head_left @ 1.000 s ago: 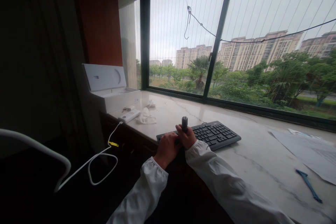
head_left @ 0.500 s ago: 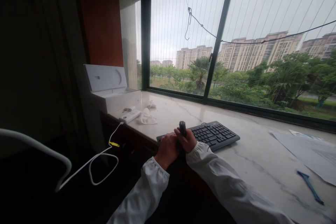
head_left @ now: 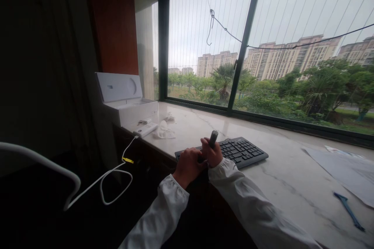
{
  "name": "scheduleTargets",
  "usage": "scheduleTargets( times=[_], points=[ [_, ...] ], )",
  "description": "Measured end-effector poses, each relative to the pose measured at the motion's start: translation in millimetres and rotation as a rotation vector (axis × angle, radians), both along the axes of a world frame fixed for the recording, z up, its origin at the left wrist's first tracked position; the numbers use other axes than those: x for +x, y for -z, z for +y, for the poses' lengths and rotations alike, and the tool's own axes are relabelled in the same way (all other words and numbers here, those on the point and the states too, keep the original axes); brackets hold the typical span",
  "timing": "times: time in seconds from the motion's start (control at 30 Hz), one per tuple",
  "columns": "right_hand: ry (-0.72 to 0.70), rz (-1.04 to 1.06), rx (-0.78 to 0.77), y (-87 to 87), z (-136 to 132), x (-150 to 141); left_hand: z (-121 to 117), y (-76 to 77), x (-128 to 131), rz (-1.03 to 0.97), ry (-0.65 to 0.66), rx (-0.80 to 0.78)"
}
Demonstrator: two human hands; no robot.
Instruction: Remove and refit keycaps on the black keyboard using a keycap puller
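A black keyboard [head_left: 244, 151] lies at the front edge of the marble-patterned sill. My left hand [head_left: 188, 166] is closed over its left end, fingers curled on the keys' side and thumb toward the near edge. Beside it, my right hand [head_left: 212, 153] is wrapped round a short black handle-like tool [head_left: 214, 138]. The tool's grey-tipped upper end sticks up above the fist and leans right; its lower end is hidden by my hands, so its exact kind cannot be made out.
An open white box [head_left: 131, 112] stands at the sill's left end. By it lie a white power bank [head_left: 145, 129] with a white cable [head_left: 115, 171], and crumpled tissue [head_left: 164, 130]. Papers [head_left: 339, 167] and a blue plastic tool [head_left: 349, 212] lie on the right. A window runs behind.
My right hand has moved slightly right and up, away from my left hand. The black tool has tipped from nearly upright to leaning right. My left hand stays on the keyboard.
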State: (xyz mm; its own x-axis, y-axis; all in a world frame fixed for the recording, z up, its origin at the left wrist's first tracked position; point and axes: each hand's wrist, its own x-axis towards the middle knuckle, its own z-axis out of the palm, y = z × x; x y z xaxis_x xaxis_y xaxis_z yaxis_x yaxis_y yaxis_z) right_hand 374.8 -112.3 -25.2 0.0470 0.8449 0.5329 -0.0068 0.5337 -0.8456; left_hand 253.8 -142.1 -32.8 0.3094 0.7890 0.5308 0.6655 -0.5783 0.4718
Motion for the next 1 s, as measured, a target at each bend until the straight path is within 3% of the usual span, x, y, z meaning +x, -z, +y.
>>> scheduleTargets(
  times=[0.13,0.27,0.4,0.57,0.67,0.83,1.0],
  points=[
    [-0.033,0.450,-0.088,-14.8,3,6,-3,-3.3,-1,-0.093,0.003,-0.042],
    [0.025,0.493,-0.022,-28.3,2,23,-5,-6.4,-2,-0.184,0.011,-0.074],
    [0.110,0.154,0.063,-39.5,-5,47,-7,-8.1,-4,-0.265,0.022,-0.075],
    [0.347,-0.649,0.331,-51.7,-19,83,-13,-11.3,-10,-0.299,-0.038,-0.012],
    [0.275,-0.987,0.458,-44.6,-21,103,-19,-11.8,-14,-0.334,-0.061,0.017],
    [0.183,-1.103,0.607,-23.2,-22,117,-31,-8.2,-15,-0.406,-0.054,0.083],
    [0.078,-1.138,0.621,-21.5,-30,106,-38,-8.5,-13,-0.425,-0.061,0.060]
  ],
)
